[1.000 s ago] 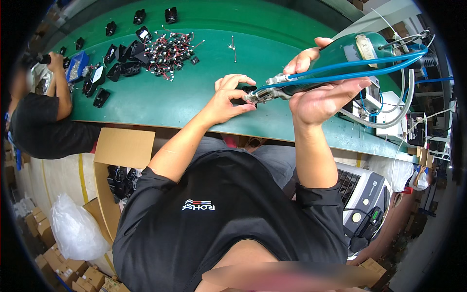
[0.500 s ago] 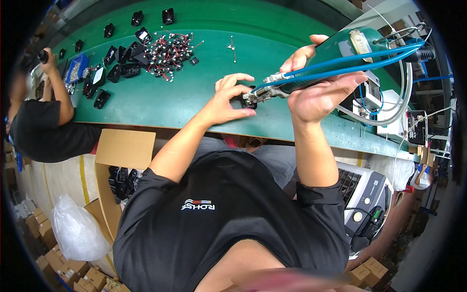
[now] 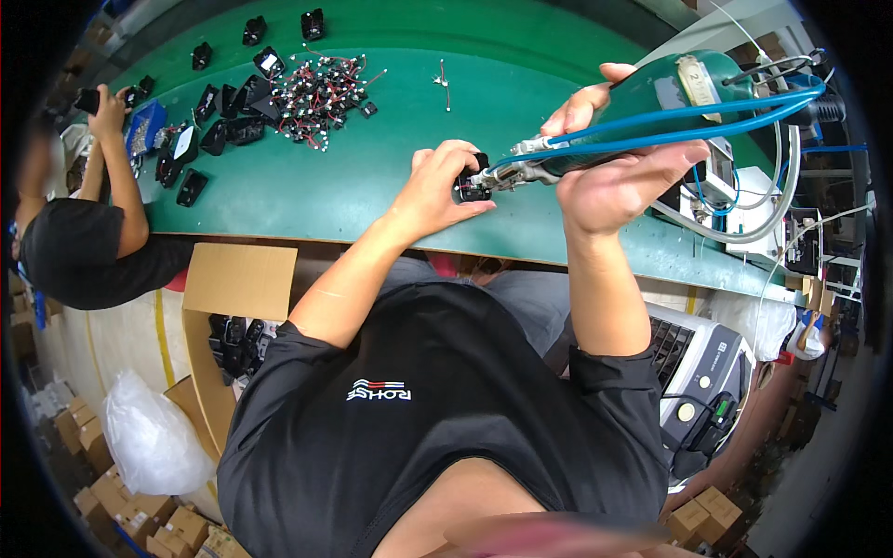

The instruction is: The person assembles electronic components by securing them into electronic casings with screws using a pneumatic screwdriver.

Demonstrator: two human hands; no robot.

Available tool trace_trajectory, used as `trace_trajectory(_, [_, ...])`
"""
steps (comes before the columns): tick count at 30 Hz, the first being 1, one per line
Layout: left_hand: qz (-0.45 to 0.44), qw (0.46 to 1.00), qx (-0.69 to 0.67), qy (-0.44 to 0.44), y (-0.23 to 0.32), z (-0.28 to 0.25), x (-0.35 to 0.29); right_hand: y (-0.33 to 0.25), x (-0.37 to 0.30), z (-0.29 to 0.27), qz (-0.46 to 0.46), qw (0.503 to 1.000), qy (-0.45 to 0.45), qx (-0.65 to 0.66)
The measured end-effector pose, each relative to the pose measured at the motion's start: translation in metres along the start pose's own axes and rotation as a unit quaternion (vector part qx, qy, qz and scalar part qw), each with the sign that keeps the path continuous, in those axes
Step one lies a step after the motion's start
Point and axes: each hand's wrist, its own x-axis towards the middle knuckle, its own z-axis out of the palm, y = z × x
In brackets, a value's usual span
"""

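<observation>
My right hand (image 3: 619,172) grips a green powered screwdriver (image 3: 651,102) with blue hoses (image 3: 707,112) running along it. Its metal tip (image 3: 507,175) meets a small black part (image 3: 472,186). My left hand (image 3: 442,191) pinches that black part against the green table (image 3: 372,177) near its front edge. A heap of small black parts with red wires (image 3: 321,93) lies further back to the left.
Several black housings (image 3: 219,130) lie at the table's left, where another person (image 3: 84,223) in a black shirt handles one. An open cardboard box (image 3: 223,325) with black parts stands below the table. A white machine (image 3: 735,195) with hoses sits at right, and a grey appliance (image 3: 698,363) on the floor.
The screwdriver tip has stayed on the black part while my hands shifted slightly. The other person's hand at the far left has risen a little.
</observation>
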Motion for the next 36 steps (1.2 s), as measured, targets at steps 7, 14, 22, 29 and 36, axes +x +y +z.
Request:
trace_trajectory(7, [0.01,1.0,0.009,0.009,0.008,-0.007,0.002,0.015,-0.005,0.005,0.005,0.999,0.038,-0.002])
trace_trajectory(14, [-0.001,1.0,-0.002,0.002,0.009,-0.008,0.003,0.021,-0.009,0.003,0.007,0.999,0.041,-0.012])
trace_trajectory(22, [-0.012,1.0,-0.006,0.006,0.007,-0.006,0.003,0.031,-0.015,-0.001,0.024,0.998,0.04,0.052])
trace_trajectory(29, [0.002,1.0,-0.002,0.02,0.005,-0.007,0.002,0.009,0.006,0.007,0.017,0.999,0.032,-0.011])
trace_trajectory(36, [-0.041,0.999,-0.015,-0.006,0.008,-0.009,0.001,-0.008,0.028,0.003,-0.066,0.996,-0.033,0.046])
